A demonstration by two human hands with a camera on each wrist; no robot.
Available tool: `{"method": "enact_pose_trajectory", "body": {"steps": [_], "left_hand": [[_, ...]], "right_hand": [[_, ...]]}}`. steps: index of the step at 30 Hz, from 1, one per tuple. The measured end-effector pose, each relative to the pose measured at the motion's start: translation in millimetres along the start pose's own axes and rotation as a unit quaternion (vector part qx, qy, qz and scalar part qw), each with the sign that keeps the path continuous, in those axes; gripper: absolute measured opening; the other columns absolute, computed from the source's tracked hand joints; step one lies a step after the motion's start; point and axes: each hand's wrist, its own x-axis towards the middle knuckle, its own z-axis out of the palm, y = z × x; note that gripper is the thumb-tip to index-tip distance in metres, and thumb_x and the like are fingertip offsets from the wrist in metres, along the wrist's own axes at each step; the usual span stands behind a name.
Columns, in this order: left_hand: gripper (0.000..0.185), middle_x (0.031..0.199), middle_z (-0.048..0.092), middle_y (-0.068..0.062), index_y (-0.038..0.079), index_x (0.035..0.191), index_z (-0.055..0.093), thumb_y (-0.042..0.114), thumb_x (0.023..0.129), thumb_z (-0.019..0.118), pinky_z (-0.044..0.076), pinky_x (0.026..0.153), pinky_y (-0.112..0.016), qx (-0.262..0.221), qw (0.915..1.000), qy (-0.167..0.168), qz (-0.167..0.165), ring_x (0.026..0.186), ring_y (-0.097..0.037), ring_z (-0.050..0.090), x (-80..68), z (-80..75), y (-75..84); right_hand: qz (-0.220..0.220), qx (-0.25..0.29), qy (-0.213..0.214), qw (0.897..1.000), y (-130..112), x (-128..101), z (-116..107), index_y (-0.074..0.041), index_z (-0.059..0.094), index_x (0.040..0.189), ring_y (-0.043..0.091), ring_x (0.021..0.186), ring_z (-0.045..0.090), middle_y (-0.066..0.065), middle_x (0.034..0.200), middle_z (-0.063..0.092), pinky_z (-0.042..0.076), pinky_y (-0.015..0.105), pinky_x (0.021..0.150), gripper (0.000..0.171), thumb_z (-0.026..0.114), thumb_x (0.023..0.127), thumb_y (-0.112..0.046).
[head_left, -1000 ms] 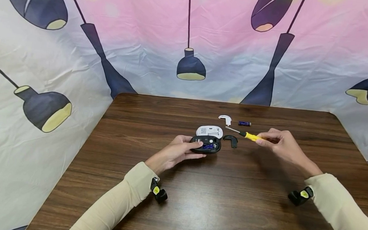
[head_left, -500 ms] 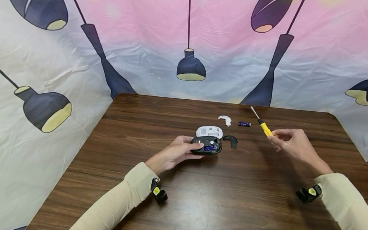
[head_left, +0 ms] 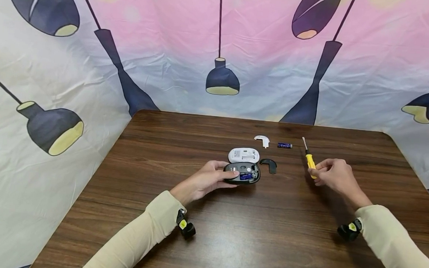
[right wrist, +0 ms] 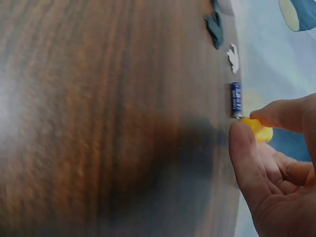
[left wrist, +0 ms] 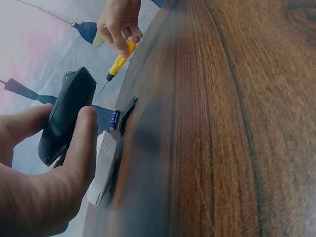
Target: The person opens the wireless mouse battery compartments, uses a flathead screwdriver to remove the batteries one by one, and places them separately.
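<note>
My left hand (head_left: 209, 178) grips a black computer mouse (head_left: 242, 168), underside up, thumb on top and fingers beneath. A blue battery (head_left: 246, 176) sits in its uncovered compartment. The left wrist view shows the black mouse (left wrist: 68, 116) from the side, held above the table. My right hand (head_left: 335, 175) pinches the yellow handle of a screwdriver (head_left: 310, 162), its metal tip pointing away from me. In the right wrist view, thumb and finger hold the yellow handle (right wrist: 259, 131). Just behind the black mouse lies a white mouse (head_left: 243, 154), also underside up.
On the brown wooden table (head_left: 208, 232), a black battery cover (head_left: 269, 165) lies right of the mice. A white battery cover (head_left: 262, 140) and a loose blue battery (head_left: 284, 145) lie farther back. A printed cloth (head_left: 174, 74) hangs behind the table.
My right hand has moved the screwdriver rightward from near the covers, swinging its tip from leftward to away from me. My left hand keeps holding the black mouse, slightly lower in view.
</note>
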Motion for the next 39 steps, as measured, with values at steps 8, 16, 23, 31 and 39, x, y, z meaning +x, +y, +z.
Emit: {"method": "enact_pose_trajectory", "body": {"steps": [8,16,23,31,39], "left_hand": [[0.041,0.127,0.06,-0.028,-0.016,0.131,0.047,-0.004,0.096,0.064,0.054,0.101,-0.048,-0.003,1.0,0.007,-0.001,0.105,-0.028,0.067,-0.5,1.5,-1.0],[0.041,0.127,0.06,-0.028,-0.016,0.131,0.048,-0.003,0.096,0.064,0.054,0.1,-0.049,-0.007,0.9999,0.007,-0.008,0.105,-0.029,0.067,-0.4,3.0,-0.8],[0.042,0.128,0.059,-0.029,-0.016,0.132,0.047,-0.004,0.096,0.064,0.054,0.101,-0.048,-0.005,1.0,0.005,-0.005,0.106,-0.03,0.067,-0.1,3.8,-0.3],[0.044,0.129,0.059,-0.029,-0.017,0.134,0.046,-0.003,0.096,0.064,0.056,0.099,-0.047,-0.004,1.0,0.006,-0.004,0.106,-0.028,0.067,0.4,3.1,-0.2],[0.041,0.129,0.058,-0.029,-0.017,0.131,0.048,-0.003,0.096,0.064,0.054,0.101,-0.048,-0.002,0.9999,0.01,-0.006,0.106,-0.028,0.066,1.3,2.1,0.1]], "right_hand": [[0.046,0.009,-0.009,0.999,0.3,-0.1,10.8,0.011,0.065,0.095,0.02,0.065,0.073,0.012,0.079,0.071,0.065,0.034,0.061,0.028,0.072,0.094,-0.016],[0.058,0.006,-0.008,0.998,1.7,-0.5,15.9,0.01,0.065,0.093,0.019,0.062,0.072,0.013,0.077,0.07,0.064,0.031,0.058,0.025,0.072,0.093,-0.014],[0.054,0.006,-0.009,0.998,2.8,-0.7,17.6,0.011,0.065,0.094,0.018,0.061,0.072,0.011,0.075,0.07,0.064,0.03,0.057,0.027,0.072,0.093,-0.014],[0.059,-0.011,-0.019,0.998,2.7,-1.8,16.2,0.01,0.066,0.093,0.019,0.063,0.072,0.011,0.077,0.07,0.064,0.031,0.058,0.031,0.073,0.094,-0.02],[0.053,-0.029,-0.026,0.998,-0.3,-4.2,10.6,0.009,0.067,0.094,0.02,0.064,0.073,0.01,0.076,0.071,0.065,0.033,0.059,0.036,0.072,0.094,-0.027]]}}
